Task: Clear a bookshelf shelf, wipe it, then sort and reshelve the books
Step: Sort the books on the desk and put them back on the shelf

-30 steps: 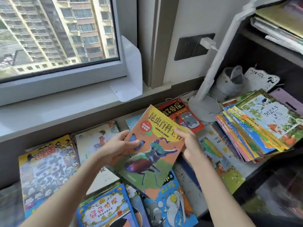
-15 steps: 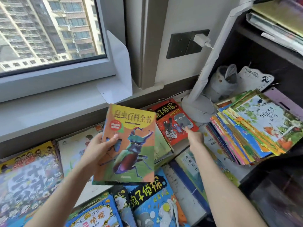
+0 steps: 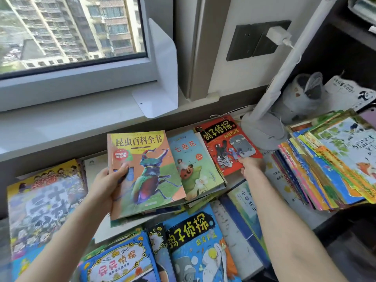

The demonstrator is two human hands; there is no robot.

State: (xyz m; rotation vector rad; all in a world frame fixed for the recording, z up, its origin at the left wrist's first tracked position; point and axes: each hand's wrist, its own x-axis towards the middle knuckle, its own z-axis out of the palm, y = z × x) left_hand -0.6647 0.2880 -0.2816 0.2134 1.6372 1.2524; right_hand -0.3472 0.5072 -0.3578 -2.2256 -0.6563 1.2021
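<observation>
Beetle-cover book now lower, orange-green.

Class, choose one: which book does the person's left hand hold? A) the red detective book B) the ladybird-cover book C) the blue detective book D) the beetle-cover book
D: the left hand grips the beetle-cover book at its left edge, thumb on the cover; the right hand is at the red detective book.

A beetle-cover book sits tilted above the spread picture books, the red book beyond apparently lying flat.
</observation>
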